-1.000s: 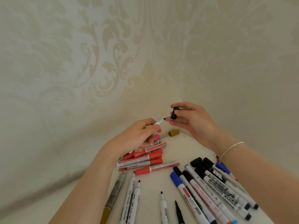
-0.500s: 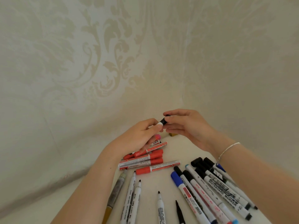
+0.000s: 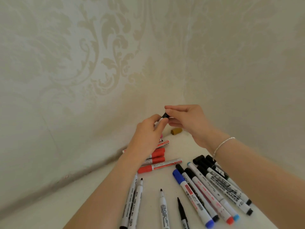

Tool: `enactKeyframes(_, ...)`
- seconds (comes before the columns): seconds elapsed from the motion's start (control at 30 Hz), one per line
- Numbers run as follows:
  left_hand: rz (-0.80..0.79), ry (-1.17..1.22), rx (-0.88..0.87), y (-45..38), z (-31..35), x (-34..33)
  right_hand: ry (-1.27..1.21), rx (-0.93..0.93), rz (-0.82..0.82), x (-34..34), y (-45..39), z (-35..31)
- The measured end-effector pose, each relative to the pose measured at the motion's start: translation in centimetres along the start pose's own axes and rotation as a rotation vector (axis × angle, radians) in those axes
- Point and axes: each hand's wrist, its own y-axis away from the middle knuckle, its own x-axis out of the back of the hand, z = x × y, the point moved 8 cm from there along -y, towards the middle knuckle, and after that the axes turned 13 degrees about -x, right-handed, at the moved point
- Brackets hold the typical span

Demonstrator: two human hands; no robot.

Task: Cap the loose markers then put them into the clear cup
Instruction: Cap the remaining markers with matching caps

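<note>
The big cream wall with leafy wallpaper [image 3: 99,63] is filling most of the view. Below it, the white flat bench [image 3: 92,192] is carrying lots of pens.

On the right, a row of capped whiteboard markers with black, blue and red ends [image 3: 214,190] is lying side by side, close together. On the left, a bunch of red-capped markers [image 3: 158,166] is lying partly under the left arm. Near the bottom edge, some white markers with bare black tips [image 3: 162,205] are waiting for their caps. A small brown cap [image 3: 176,131] is lying alone near the wall.

The left hand [image 3: 148,134] is holding up a thin white marker [image 3: 159,121], with its fingers curled around it. The marker's long line is pointing up and to the right, toward the other hand. The right hand [image 3: 186,119] is pinching a small black cap [image 3: 165,115] between thumb and fingers [image 3: 170,107]. The cap is sitting right at the marker's tip, touching it. I cannot tell if it is pushed all the way on.

Both hands are equally close, because the cap and the tip are meeting between them. I think the cap needs to be pushed straight down along the marker's line.

The clear cup is not showing anywhere here.
</note>
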Motion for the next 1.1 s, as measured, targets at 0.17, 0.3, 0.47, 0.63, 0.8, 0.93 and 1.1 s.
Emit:
enactKeyframes(0.17, -0.031, -0.184, -0.051, 0.0, 0.6, -0.5, -0.018, 0.002, 0.006, 0.6, 0.3, 0.2)
enactKeyframes(0.3, -0.086, -0.326, -0.114, 0.2, 1.1, -1.0, -0.022, -0.041, -0.008, 1.1, 0.4, 0.7)
enactKeyframes(0.47, -0.143, -0.436, -0.181, 0.3, 1.9, -1.2, 0.039, -0.125, -0.025, 1.9, 0.5, 1.3)
enactKeyframes(0.63, -0.162, -0.496, -0.213, 1.1, 3.7, -2.4, 0.111, -0.157, -0.052, 3.3, 1.5, 1.8)
enactKeyframes(0.8, -0.209, -0.469, -0.199, 2.6, 4.2, -3.9, 0.151, -0.187, -0.157, 3.2, 3.2, 3.2)
enactKeyframes(0.93, -0.264, -0.237, -0.131, 4.5, 4.4, -5.2, 0.285, -0.176, -0.234, 3.1, 4.5, 3.8)
enactKeyframes(1.1, -0.272, 0.078, 0.052, 6.3, 3.8, -6.3, 0.322, -0.167, -0.331, 2.8, 5.6, 4.7)
